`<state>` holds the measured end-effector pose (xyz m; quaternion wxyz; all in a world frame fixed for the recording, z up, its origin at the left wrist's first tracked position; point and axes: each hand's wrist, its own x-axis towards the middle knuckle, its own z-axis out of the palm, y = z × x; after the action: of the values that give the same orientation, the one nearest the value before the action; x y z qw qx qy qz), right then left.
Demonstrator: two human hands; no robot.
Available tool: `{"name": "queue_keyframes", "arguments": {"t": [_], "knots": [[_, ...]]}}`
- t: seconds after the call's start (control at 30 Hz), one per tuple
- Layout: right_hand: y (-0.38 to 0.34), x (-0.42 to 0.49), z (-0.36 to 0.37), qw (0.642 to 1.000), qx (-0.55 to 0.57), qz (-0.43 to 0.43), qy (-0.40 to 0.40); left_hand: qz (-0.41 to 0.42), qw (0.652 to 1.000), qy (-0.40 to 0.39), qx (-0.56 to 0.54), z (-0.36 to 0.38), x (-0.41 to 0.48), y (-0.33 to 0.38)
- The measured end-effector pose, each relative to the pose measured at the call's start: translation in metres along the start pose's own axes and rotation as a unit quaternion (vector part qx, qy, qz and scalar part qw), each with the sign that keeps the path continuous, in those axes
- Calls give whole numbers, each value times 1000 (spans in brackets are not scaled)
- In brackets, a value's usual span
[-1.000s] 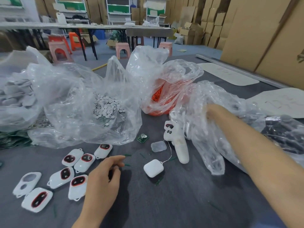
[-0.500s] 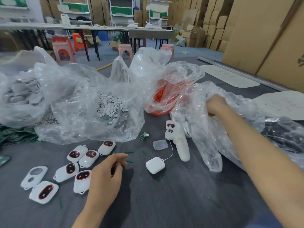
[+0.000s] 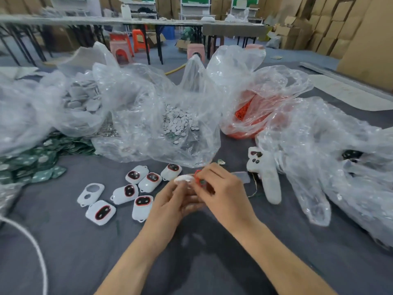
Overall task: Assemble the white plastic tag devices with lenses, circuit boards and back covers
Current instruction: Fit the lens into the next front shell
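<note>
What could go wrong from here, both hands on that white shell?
1. The right hand pinches a small red part at the white shell held by the left hand; it may seat crooked or slip.
2. Lensed shells lie just beside the left hand; a sweep could scatter them.

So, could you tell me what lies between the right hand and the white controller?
A small translucent plastic piece and a thin cord, seen in the head view.
</note>
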<state>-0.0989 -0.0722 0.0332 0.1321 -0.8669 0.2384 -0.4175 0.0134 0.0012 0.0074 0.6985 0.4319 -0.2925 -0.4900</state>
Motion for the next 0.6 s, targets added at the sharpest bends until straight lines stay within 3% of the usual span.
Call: {"name": "queue_keyframes", "arguments": {"t": [0.13,0.2,0.3,0.37,0.5,0.6], "knots": [[10,-6,-1,995,95,22,-37,40,999,6,3,-6,5,5],[15,-6,-3,987,135,77,-27,61,997,24,39,-7,9,2],[21,-6,-7,950,236,202,-23,50,996,15,68,-9,11,-3],[25,-5,-10,922,296,250,-18,8,1000,-11,24,-9,13,-5],[25,-4,-11,899,338,278,-20,-17,999,-17,-42,-9,15,-5],[26,-6,-9,902,331,274,-44,15,999,41,29,-8,14,-6]]}}
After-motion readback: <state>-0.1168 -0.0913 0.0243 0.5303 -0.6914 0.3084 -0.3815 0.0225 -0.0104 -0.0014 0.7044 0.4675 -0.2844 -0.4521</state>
